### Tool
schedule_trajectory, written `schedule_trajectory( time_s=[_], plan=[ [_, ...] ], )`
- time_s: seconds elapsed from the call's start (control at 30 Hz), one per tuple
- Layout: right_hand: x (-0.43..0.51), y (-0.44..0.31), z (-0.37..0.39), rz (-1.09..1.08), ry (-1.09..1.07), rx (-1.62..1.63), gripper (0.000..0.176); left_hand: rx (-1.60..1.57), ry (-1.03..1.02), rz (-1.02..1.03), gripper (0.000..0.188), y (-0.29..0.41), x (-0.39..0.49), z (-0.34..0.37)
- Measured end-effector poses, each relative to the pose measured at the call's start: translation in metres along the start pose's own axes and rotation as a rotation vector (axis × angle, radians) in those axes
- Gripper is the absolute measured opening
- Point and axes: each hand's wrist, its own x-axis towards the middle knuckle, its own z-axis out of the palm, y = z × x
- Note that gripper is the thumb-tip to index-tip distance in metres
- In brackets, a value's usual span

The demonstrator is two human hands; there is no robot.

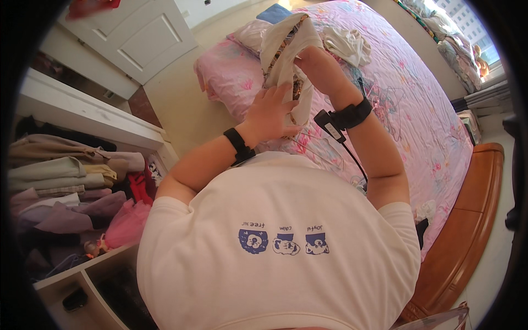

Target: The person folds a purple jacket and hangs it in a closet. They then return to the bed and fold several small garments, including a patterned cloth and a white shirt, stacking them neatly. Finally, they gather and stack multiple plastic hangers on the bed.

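A white garment with patterned trim hangs from my hands above the near edge of a bed with a pink floral cover. At its lower left side, my left hand lies against the cloth with its fingers spread; whether it grips any of it is unclear. My right hand is at the upper right part of the garment, closed on the cloth, its fingertips partly hidden in the folds. A black strap is on each wrist, and a small black device with a cable sits by the right one.
Another white garment lies crumpled on the bed, near a pillow and a blue folded cloth. Several wire hangers are heaped to the right. An open wardrobe with hanging clothes stands at left; a wooden headboard is at right.
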Motion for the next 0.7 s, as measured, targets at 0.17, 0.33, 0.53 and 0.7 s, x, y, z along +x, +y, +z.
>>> schedule_trajectory(
  time_s=[0.17, 0.33, 0.53, 0.7],
  plan=[
    [-0.007, 0.009, 0.005, 0.235, 0.146, 0.637, 0.016, -0.170, 0.073, 0.063, 0.034, -0.022, -0.001, 0.021],
    [-0.016, 0.023, -0.012, 0.825, 0.075, 0.823, 0.009, -0.230, 0.260, -0.131, 0.019, -0.068, 0.011, -0.002],
    [-0.025, 0.018, -0.004, 0.734, -0.326, 0.132, 0.051, -0.359, 0.179, -0.182, 0.016, -0.082, 0.040, -0.027],
    [-0.031, 0.015, -0.020, 0.586, -0.756, 0.065, 0.070, -0.737, 0.283, -0.483, 0.014, -0.074, 0.049, -0.041]
  ],
)
